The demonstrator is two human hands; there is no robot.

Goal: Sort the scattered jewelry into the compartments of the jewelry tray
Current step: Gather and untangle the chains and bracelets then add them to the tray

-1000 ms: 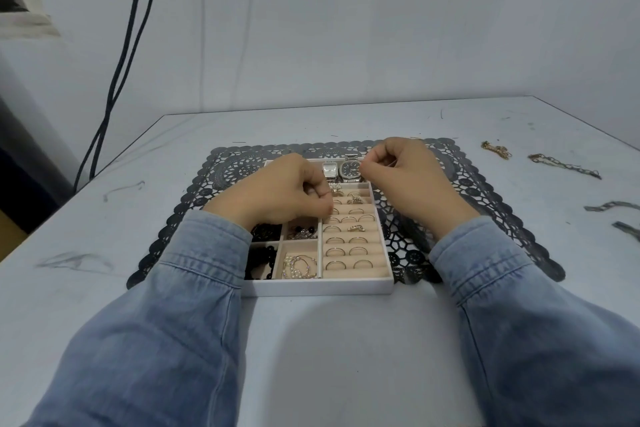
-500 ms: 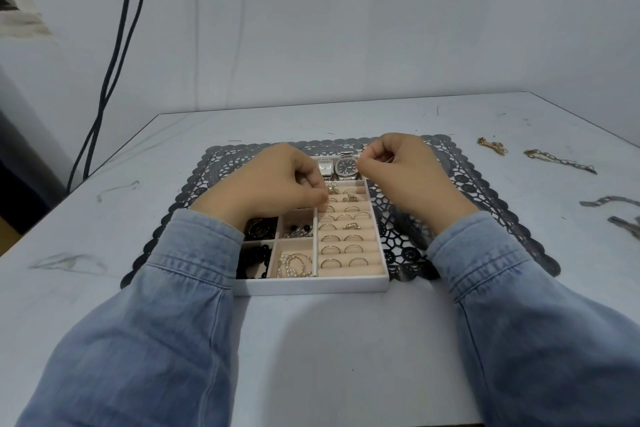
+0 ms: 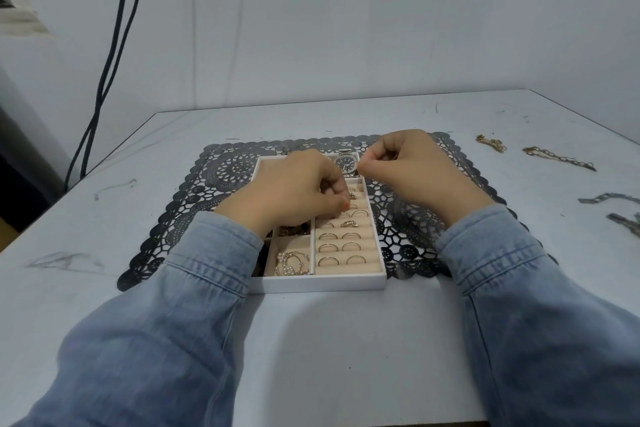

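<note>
The white jewelry tray (image 3: pixel 318 283) with beige lining sits on a black lace mat (image 3: pixel 194 204). Its right section holds rows of rings (image 3: pixel 339 248); a watch (image 3: pixel 347 163) lies at the back and pearl bracelets (image 3: pixel 292 263) in a front compartment. My left hand (image 3: pixel 291 192) is over the tray, fingers curled, its thumb and forefinger pinched together at a ring row, seemingly on a ring. My right hand (image 3: pixel 415 172) hovers by the watch, its fingertips pinching something small and thin that looks like a ring.
Loose jewelry lies on the table at the right: a gold chain (image 3: pixel 491 143), a longer link chain (image 3: pixel 557 159) and silver pieces (image 3: pixel 609 198) near the edge. My left sleeve hides the tray's left compartments. Black cables (image 3: pixel 114 55) hang down the wall at the left.
My left fingertips have shifted slightly to the right over the ring rows. My right hand has stayed pinched near the watch.
</note>
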